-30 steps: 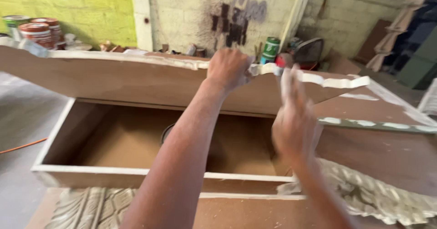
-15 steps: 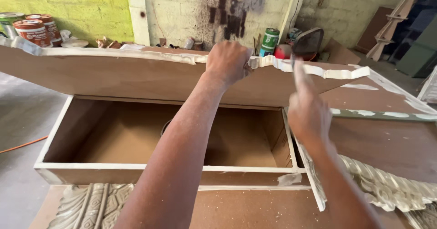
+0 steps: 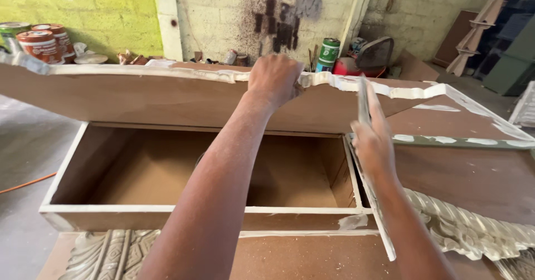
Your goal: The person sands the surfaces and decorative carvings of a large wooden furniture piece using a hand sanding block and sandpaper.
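Left hand (image 3: 274, 80) closed over the top edge of a raised brown wooden panel (image 3: 139, 99), gripping its white moulded trim (image 3: 345, 83) at the far middle. Right hand (image 3: 372, 138) on the right, fingers straight and together, pressing a thin flat blade-like tool (image 3: 363, 99) upright against the panel; exact grip hard to tell. Below, near centre, an open wooden box frame (image 3: 167, 208) with pale edges. Carved ornament (image 3: 462, 230) near right. Paint cans (image 3: 39, 41) far left, green can (image 3: 329, 50) far centre by the block wall.

left hand (image 3: 274, 79) fingers hidden behind panel edge (image 3: 167, 72), paint cans (image 3: 39, 41) cropped
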